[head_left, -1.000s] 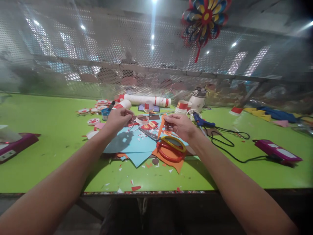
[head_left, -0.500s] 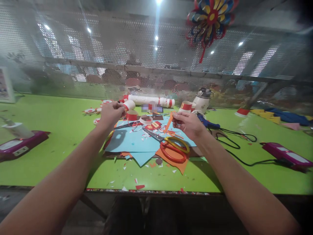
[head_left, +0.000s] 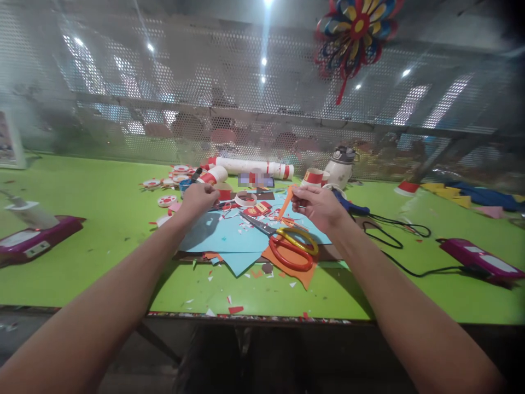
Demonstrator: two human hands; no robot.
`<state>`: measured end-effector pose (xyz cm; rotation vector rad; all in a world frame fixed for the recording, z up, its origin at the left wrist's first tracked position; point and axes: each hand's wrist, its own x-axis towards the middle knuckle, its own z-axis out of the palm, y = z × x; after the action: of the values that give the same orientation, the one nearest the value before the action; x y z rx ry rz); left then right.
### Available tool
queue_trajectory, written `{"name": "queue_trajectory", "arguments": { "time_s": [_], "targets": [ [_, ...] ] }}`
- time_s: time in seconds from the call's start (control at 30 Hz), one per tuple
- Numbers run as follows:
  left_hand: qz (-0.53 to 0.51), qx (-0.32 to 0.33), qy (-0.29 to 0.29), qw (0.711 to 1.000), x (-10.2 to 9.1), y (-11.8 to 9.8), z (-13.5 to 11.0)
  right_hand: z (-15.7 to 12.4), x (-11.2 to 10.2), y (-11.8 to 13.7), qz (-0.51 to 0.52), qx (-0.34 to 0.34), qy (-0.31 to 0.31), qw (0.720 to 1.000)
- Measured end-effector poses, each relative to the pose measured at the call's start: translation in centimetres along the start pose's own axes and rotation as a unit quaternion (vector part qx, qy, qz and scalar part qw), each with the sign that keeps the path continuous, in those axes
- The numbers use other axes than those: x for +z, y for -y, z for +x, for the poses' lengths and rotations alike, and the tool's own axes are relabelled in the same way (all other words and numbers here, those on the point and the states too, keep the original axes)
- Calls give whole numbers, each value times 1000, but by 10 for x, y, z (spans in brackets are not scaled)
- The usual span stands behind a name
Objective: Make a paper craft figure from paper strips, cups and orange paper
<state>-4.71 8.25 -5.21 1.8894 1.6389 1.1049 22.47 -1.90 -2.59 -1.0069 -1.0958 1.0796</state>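
Observation:
My right hand (head_left: 318,207) pinches a narrow orange paper strip (head_left: 285,202) above the blue paper sheets (head_left: 229,235). My left hand (head_left: 199,198) is closed into a fist over the sheets' far left corner, close to a red-and-white paper ring (head_left: 223,191); what it holds is hidden. Scissors (head_left: 287,246) with red and yellow handles lie on orange paper just below my right hand. Paper scraps litter the green table (head_left: 82,219).
White-and-red paper tubes (head_left: 246,167), round paper pieces (head_left: 166,201), a tape roll (head_left: 245,198) and a white jar (head_left: 339,167) stand behind the sheets. A blue glue gun (head_left: 348,207) with a black cable lies to the right. Purple devices (head_left: 479,260) (head_left: 33,241) sit at both sides. A perforated screen backs the table.
My left hand came back down from the paper tubes to the blue sheets' corner. My right hand stayed put with the orange strip. The view shifted slightly.

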Motion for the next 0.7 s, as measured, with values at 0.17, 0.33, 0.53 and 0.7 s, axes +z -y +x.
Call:
{"name": "queue_trajectory", "arguments": {
  "time_s": [0.17, 0.33, 0.53, 0.7],
  "targets": [
    [38, 26, -2, 999, 2, 2, -3, 0, 0, -1, 0, -2, -4, 1000],
    [53, 40, -2, 998, 3, 1, -4, 0, -1, -1, 0, -4, -4, 1000],
    [46, 35, -17, 998, 2, 0, -2, -1, -1, 2, 0, -7, -1, 1000],
    [28, 15, -16, 999, 0, -3, -2, -2, -1, 3, -10, -11, 1, 1000]
  ]
}}
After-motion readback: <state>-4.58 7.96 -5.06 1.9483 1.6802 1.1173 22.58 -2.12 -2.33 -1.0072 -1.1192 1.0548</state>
